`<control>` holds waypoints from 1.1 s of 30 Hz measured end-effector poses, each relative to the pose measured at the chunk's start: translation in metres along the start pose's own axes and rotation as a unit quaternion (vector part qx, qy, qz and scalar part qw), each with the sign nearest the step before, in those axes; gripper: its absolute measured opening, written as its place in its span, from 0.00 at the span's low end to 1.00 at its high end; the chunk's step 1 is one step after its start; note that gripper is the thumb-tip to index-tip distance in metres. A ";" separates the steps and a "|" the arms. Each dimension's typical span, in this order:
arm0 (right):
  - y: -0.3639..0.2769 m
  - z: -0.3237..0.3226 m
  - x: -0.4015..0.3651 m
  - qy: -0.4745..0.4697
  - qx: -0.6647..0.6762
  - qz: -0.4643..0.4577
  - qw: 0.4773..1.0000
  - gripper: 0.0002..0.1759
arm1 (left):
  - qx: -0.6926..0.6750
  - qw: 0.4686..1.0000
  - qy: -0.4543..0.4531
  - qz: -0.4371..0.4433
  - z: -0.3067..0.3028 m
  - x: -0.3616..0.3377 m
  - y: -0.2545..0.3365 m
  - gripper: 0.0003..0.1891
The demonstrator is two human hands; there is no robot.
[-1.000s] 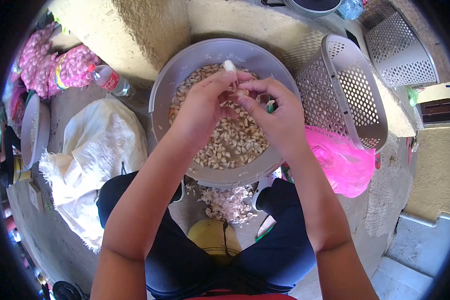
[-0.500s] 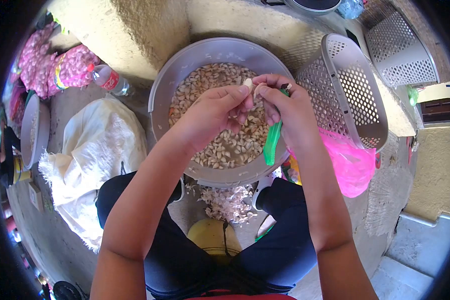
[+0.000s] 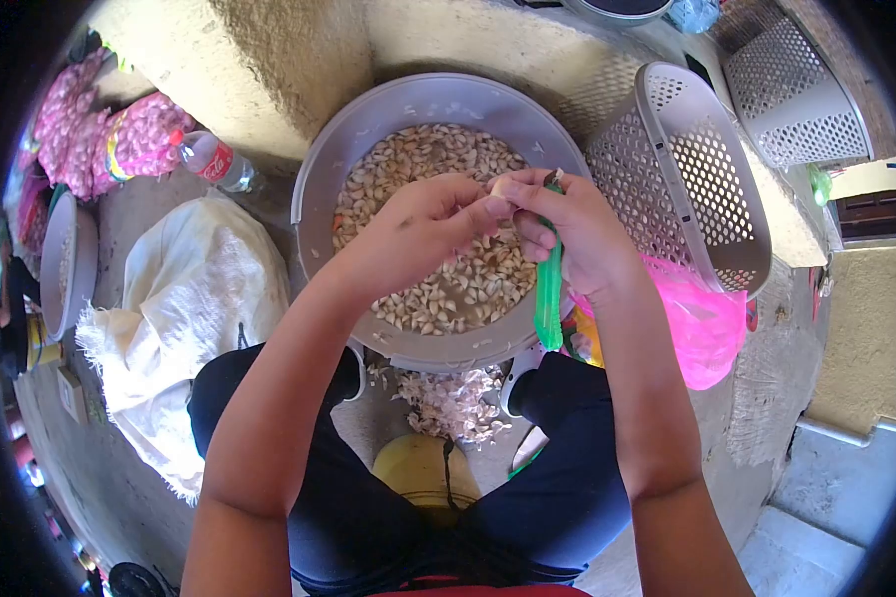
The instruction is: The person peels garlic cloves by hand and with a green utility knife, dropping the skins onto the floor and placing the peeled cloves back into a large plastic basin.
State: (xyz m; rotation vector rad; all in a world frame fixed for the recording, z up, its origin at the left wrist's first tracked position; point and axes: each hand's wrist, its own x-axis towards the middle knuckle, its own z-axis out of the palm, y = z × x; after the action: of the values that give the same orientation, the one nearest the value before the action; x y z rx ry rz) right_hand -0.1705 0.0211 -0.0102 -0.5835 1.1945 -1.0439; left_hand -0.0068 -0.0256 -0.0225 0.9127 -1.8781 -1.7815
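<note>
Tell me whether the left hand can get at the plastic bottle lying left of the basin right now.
Probably yes: the bottle lies in the open beside the basin, with nothing between. But the left hand pinches a garlic clove, beside the right hand, which holds a green knife.

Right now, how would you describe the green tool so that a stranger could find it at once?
Find the big grey basin of garlic in the middle. At its right rim the right hand grips a thin tool that hangs straight down. Its bright green handle sets it apart from the pale cloves and the pink bag beside it.
</note>
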 end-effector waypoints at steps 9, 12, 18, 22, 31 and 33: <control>0.000 -0.003 0.001 -0.020 0.029 0.008 0.999 0.06 | 0.174 0.973 0.063 0.141 -0.005 -0.003 0.003 0.09; -0.001 -0.007 0.000 -0.070 0.077 0.025 0.994 0.06 | 0.143 0.980 0.040 0.131 -0.007 -0.004 0.003 0.08; -0.004 -0.007 -0.003 -0.090 0.113 0.043 0.989 0.07 | 0.129 0.979 0.064 0.143 -0.003 -0.004 0.001 0.07; 0.000 -0.004 -0.001 -0.083 0.145 0.029 0.986 0.07 | 0.125 0.974 0.123 0.146 0.004 -0.001 -0.007 0.08; 0.010 0.005 0.003 -0.017 0.028 -0.030 0.999 0.10 | 0.116 0.965 0.193 0.134 0.008 -0.003 -0.001 0.06; 0.010 0.009 0.001 -0.005 -0.029 -0.041 0.999 0.10 | 0.160 0.954 0.203 0.150 0.007 -0.003 -0.001 0.06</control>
State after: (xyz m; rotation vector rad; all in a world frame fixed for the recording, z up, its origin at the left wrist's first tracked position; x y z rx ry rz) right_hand -0.1586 0.0230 -0.0160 -0.6873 1.2025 -1.0768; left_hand -0.0093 -0.0186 -0.0238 0.9519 -1.9296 -1.0380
